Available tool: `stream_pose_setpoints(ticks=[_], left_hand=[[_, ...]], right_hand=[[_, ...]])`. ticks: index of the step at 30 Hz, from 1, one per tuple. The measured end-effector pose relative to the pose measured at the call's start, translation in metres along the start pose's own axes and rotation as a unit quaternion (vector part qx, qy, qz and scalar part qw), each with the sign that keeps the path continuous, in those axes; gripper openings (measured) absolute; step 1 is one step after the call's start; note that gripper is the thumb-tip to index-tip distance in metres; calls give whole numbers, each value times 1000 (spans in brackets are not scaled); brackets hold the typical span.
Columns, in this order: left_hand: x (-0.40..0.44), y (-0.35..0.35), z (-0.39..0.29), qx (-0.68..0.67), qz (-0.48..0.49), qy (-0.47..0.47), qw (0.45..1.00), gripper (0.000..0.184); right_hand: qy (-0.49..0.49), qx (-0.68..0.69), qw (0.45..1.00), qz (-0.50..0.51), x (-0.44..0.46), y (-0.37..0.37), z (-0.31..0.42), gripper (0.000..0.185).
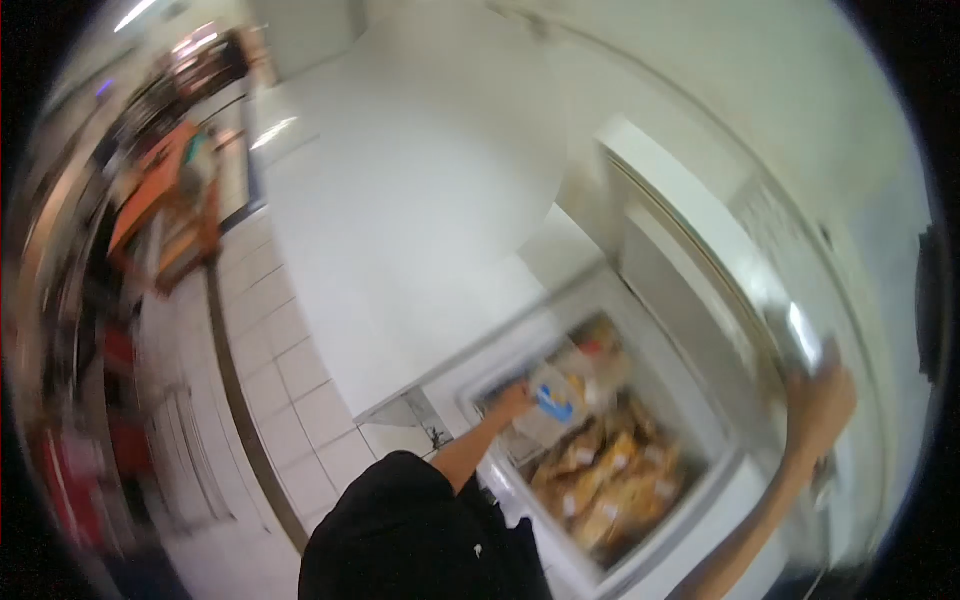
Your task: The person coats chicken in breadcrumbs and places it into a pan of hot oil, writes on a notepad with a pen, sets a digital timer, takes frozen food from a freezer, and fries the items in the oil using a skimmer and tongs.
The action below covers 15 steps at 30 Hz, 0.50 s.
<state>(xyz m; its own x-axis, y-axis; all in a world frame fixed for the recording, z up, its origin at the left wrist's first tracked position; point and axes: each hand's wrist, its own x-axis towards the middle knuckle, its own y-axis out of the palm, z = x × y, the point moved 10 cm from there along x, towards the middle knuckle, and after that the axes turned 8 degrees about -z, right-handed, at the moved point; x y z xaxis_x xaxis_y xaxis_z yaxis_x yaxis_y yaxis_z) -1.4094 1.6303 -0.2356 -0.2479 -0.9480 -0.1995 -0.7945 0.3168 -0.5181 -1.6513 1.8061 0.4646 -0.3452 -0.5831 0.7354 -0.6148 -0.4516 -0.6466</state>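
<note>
A white chest freezer (715, 425) stands with its lid (690, 200) raised. My right hand (822, 405) is at the edge of the lid, fingers curled round it. My left hand (512, 402) reaches into the freezer from the near left side. It grips the end of a clear plastic bag (555, 405) with a blue and yellow print, though the fingers are blurred. Below and beside the bag lie several wrapped packs of yellow-brown food (605, 480) with small white labels; their kind is too blurred to tell.
A large smooth white surface (420, 200) stands left of the freezer opening. White floor tiles (290, 370) run along the left, with a dark strip across them. Farther off are an orange table (165, 200) and blurred shelving. A pale wall (850, 130) is behind the lid.
</note>
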Motion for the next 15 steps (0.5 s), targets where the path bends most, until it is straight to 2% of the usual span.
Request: stream_pose_setpoints(ticks=[2, 4, 5, 6, 7, 8, 9, 10, 11, 12, 13, 14, 15], left_hand=[[-22, -12, -2, -51, -23, -4, 998, 43], [-37, -45, -13, -73, -67, -11, 995, 43], [-44, -66, -12, -140, -82, 2, 987, 42], [-58, -89, -6, -204, -92, 14, 975, 42], [-80, -121, 3, -222, -110, 25, 968, 40], [-100, -152, 7, -238, -128, 36, 962, 38], [-143, -213, -4, -202, -141, 9, 969, 34], [-177, -251, 1, -231, -124, 33, 964, 33], [-215, -286, 20, -265, -104, -56, 957, 30], [-240, -309, 69, -251, -154, -54, 954, 33], [-283, -361, 64, -238, -182, -60, 952, 34], [-306, -378, 124, -259, -246, -61, 932, 32], [-333, -389, 192, -275, -263, -107, 919, 33]], right_hand=[[-2, -2, 1000, -4, -3, 5, 0, 58], [13, 17, 999, 44, -17, -10, 16, 58], [17, 25, 998, 47, -35, -14, 22, 56], [20, 31, 998, 55, -61, -13, 28, 55], [-13, 61, 998, 14, -100, -22, 41, 46], [-26, 82, 995, 59, -143, -1, 47, 46], [-38, 135, 982, 130, -197, -7, 69, 44], [-45, 202, 966, 155, -248, -12, 93, 38], [-48, 267, 945, 183, -302, -13, 114, 33], [-51, 228, 845, 482, -337, -43, 149, 55], [-114, 350, 833, 413, -405, 3, 159, 55], [-142, 367, 785, 478, -457, 20, 184, 52], [-155, 356, 738, 552, -491, 22, 212, 50]])
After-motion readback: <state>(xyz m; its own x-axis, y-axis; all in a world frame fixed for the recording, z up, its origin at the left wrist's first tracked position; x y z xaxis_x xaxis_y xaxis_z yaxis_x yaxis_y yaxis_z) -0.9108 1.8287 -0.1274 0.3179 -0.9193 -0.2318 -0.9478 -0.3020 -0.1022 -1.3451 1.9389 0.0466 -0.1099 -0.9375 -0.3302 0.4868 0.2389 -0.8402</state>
